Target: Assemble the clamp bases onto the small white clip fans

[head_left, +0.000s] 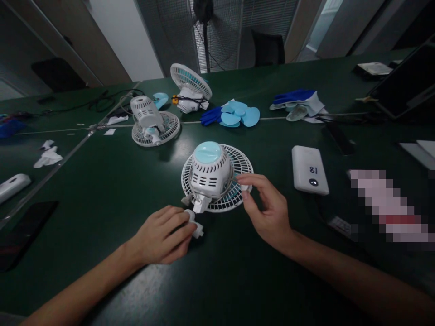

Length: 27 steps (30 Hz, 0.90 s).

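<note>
A small white fan (211, 174) lies face down on the dark green table, its light-blue rear cap on top and its grille flat beneath the motor housing. Close to the fan's near side, my left hand (166, 235) is closed around a white plastic part (197, 230), partly hidden under the fingers. At the grille's right edge, my right hand (268, 210) pinches a small white piece (245, 185) between thumb and fingers; its exact kind is hard to make out. A thin cord runs around the housing toward that piece.
Behind stand another face-down fan (147, 115) and a tilted fan (190, 88) with a tied cord. Light-blue fan blades (239, 114) lie near blue-and-white gloves (299, 102). A white power bank (309, 170) is to the right, a dark phone (27, 231) to the left.
</note>
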Available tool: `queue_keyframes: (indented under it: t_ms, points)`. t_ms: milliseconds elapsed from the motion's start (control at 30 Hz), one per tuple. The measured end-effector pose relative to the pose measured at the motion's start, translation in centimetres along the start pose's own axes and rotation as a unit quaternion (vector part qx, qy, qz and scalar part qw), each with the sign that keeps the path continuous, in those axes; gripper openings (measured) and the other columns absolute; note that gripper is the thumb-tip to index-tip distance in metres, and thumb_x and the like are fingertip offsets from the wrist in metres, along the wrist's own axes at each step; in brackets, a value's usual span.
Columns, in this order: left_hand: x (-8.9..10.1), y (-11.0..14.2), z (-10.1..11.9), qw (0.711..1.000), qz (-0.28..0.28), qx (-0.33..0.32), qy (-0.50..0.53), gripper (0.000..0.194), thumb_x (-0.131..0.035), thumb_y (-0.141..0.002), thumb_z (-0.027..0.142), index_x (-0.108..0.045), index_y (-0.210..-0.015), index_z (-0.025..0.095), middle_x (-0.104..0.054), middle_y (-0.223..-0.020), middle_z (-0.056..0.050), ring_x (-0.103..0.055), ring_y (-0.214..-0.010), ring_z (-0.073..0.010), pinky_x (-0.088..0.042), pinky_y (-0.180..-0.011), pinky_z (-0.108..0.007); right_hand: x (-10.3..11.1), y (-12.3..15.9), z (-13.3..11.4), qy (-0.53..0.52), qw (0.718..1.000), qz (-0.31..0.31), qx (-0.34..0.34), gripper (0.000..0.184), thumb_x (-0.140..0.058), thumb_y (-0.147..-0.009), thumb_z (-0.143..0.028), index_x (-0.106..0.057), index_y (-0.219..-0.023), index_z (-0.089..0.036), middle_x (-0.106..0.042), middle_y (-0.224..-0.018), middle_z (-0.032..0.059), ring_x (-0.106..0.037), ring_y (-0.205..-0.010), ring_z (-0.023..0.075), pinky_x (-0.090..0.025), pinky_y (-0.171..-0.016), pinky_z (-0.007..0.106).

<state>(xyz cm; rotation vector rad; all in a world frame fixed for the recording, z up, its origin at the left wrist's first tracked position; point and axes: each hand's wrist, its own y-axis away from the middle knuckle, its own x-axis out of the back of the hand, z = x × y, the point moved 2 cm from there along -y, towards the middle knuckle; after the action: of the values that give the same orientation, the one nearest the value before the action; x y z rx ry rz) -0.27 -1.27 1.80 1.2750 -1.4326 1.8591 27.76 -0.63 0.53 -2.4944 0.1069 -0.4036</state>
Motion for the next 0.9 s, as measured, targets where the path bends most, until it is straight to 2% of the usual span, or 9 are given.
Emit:
queue_keyframes:
  t_ms: [67,100,200,300,367,467,633,767,900]
  points:
    - [-0.4,0.6,0.1,0.996,-0.085,0.023,0.021,0.027,-0.061,-0.097,0.025,-0.065,-0.122,0.015,-0.066,-0.109,-0.012,-0.065,-0.096,-0.0248,-0.060,-0.076,-0.036,-0.3,0.2,-0.2,-0.010,1.000,-0.012,-0.014,0.030,-0.060,-0.096,-0.011,-0.064,-0.122,-0.025,-0.068,-0.122,0.0075,-0.066,-0.116,0.0237,-0.057,-0.100,0.047]
    - [-0.5,0.8,0.1,0.993,-0.106,0.043,0.029,0.030,-0.062,-0.098,0.027,-0.064,-0.126,0.016,-0.066,-0.113,-0.012,-0.064,-0.098,-0.0247,-0.060,-0.077,-0.036,-0.3,0.2,-0.3,-0.012,1.000,-0.021,-0.009,0.031,-0.062,-0.095,-0.011,-0.065,-0.122,-0.025,-0.068,-0.123,0.0072,-0.066,-0.116,0.0234,-0.057,-0.100,0.046]
    - [-0.7,0.7,0.2,0.991,-0.114,0.067,0.035,0.031,-0.064,-0.099,0.029,-0.064,-0.128,0.019,-0.066,-0.117,-0.012,-0.064,-0.099,-0.0238,-0.059,-0.079,-0.035,-0.4,0.3,-0.4,-0.010,0.999,-0.045,0.020,0.032,-0.067,-0.093,-0.010,-0.066,-0.121,-0.025,-0.069,-0.121,0.0059,-0.067,-0.115,0.0220,-0.058,-0.099,0.044]
    - [-0.7,0.3,0.4,0.992,-0.121,0.037,0.009,0.031,-0.064,-0.099,0.034,-0.065,-0.126,0.018,-0.068,-0.120,-0.013,-0.066,-0.095,-0.0242,-0.059,-0.079,-0.037,-0.5,0.3,-0.4,-0.013,0.996,-0.072,0.044,0.032,-0.067,-0.092,-0.008,-0.066,-0.120,-0.024,-0.070,-0.117,0.0056,-0.068,-0.112,0.0210,-0.059,-0.097,0.042]
    - [-0.7,0.1,0.6,0.992,-0.122,0.010,-0.008,0.032,-0.061,-0.101,0.029,-0.064,-0.130,0.017,-0.069,-0.121,-0.012,-0.067,-0.090,-0.0216,-0.058,-0.078,-0.035,-0.6,0.3,-0.4,-0.020,0.994,-0.090,0.057,0.034,-0.067,-0.092,-0.007,-0.065,-0.122,-0.023,-0.071,-0.118,0.0063,-0.069,-0.112,0.0209,-0.059,-0.098,0.042]
    - [-0.6,-0.1,0.9,0.995,-0.090,-0.034,-0.018,0.030,-0.059,-0.101,0.019,-0.063,-0.130,0.013,-0.072,-0.117,-0.012,-0.068,-0.086,-0.0182,-0.057,-0.076,-0.031,-0.7,0.5,-0.6,-0.026,0.990,-0.119,0.073,0.041,-0.066,-0.092,-0.007,-0.062,-0.130,-0.023,-0.071,-0.121,0.0076,-0.069,-0.114,0.0219,-0.060,-0.099,0.043]
    - [-0.4,0.1,1.3,0.993,-0.036,-0.105,0.046,0.016,-0.052,-0.101,0.011,-0.065,-0.109,0.011,-0.075,-0.117,-0.015,-0.070,-0.089,-0.0198,-0.061,-0.077,-0.033,-0.7,0.6,-0.8,-0.021,0.983,-0.151,0.098,0.046,-0.066,-0.091,-0.006,-0.060,-0.134,-0.022,-0.071,-0.123,0.0080,-0.069,-0.115,0.0221,-0.061,-0.099,0.043]
    - [-0.2,0.1,1.3,0.991,0.020,-0.114,0.071,0.016,-0.058,-0.095,0.007,-0.066,-0.107,0.014,-0.074,-0.117,-0.016,-0.071,-0.096,-0.0228,-0.065,-0.077,-0.036,-0.7,0.6,-0.9,-0.018,0.981,-0.160,0.106,0.045,-0.065,-0.090,-0.007,-0.062,-0.132,-0.023,-0.072,-0.121,0.0076,-0.069,-0.113,0.0223,-0.062,-0.097,0.043]
    - [-0.2,0.2,1.2,0.989,0.076,-0.109,0.061,0.021,-0.066,-0.088,0.005,-0.070,-0.106,0.016,-0.071,-0.119,-0.014,-0.072,-0.098,-0.0221,-0.067,-0.074,-0.031,-0.8,0.7,-0.8,-0.004,0.977,-0.178,0.115,0.044,-0.065,-0.091,-0.007,-0.062,-0.132,-0.023,-0.071,-0.122,0.0078,-0.069,-0.113,0.0225,-0.062,-0.096,0.044]
